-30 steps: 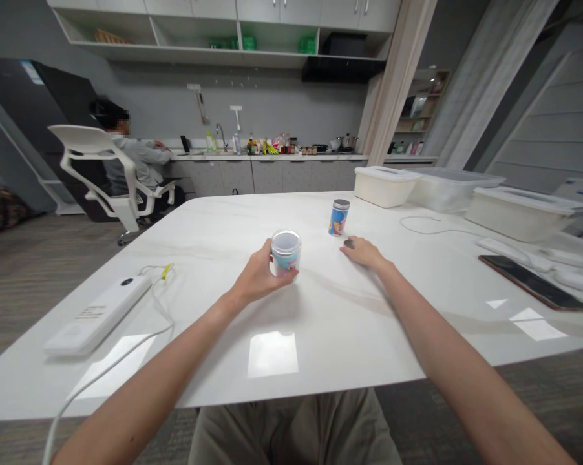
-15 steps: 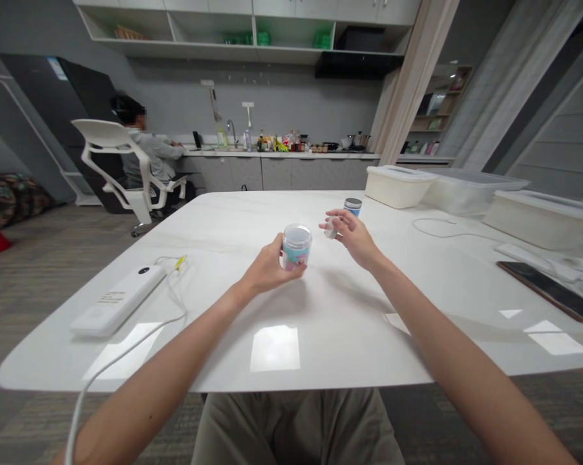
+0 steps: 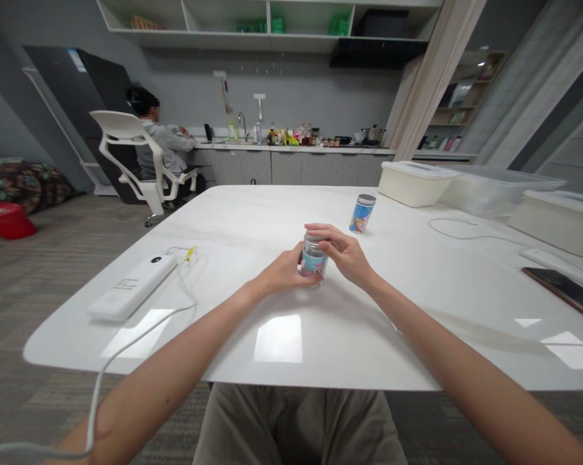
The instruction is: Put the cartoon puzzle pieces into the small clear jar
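My left hand (image 3: pixel 287 271) is closed round the side of a clear jar (image 3: pixel 313 263) with a pink and teal label. The jar stands on the white table, slightly tilted in view. Over its top lies my right hand (image 3: pixel 340 250), fingers curled round the rim and thumb toward me. The pale jar lid in my right hand is hidden under the fingers; whether it sits on the rim cannot be seen. Behind my right hand stands a second jar (image 3: pixel 362 216), with a blue picture label and a silver lid, touched by neither hand.
On the left of the table (image 3: pixel 243 223) lies a white power strip (image 3: pixel 134 287) with a cable running past my left arm. Storage boxes (image 3: pixel 412 184) and a dark phone (image 3: pixel 567 294) are on the right. A person (image 3: pixel 163 148) sits beyond the table's left end.
My right hand has come left and down onto the top of the clear jar, bringing the pale lid. My left hand has shifted slightly right with the jar. The view has turned a little left.
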### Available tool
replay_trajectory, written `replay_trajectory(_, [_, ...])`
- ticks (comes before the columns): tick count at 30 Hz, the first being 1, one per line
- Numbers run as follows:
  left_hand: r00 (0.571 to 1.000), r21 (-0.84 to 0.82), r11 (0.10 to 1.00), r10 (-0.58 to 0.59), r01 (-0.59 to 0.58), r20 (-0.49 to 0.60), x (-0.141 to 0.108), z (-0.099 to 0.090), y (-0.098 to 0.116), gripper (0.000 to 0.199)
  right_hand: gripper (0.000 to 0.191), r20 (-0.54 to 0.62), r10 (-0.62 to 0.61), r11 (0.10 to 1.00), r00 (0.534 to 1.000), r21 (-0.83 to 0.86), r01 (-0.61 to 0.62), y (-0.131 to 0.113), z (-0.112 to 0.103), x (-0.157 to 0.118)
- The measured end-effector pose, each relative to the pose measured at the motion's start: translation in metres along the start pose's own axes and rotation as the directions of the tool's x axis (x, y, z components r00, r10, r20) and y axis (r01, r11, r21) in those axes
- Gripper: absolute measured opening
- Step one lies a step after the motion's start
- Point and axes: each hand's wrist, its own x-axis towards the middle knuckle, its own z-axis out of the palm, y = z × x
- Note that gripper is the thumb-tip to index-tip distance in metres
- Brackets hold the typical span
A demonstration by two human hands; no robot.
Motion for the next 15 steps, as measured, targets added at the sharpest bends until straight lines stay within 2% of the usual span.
replay_trajectory(9, [1.000,0.036,0.999,-0.002,0.002,0.001,-0.0007,-0.0001,0.0022,0.057,0.031,-0.001,0.001,0.994,1.000,-0.107,-0.001,-0.0064,-0.0007,-0.0020])
replay_trajectory(15, [1.000,0.019,1.000,0.013,-0.013,0.002,0.0003,0.0013,0.0010,0.061,0.031,-0.037,0.005,0.999,0.999,-0.047,-0.007,-0.0033,0.0062,-0.0062])
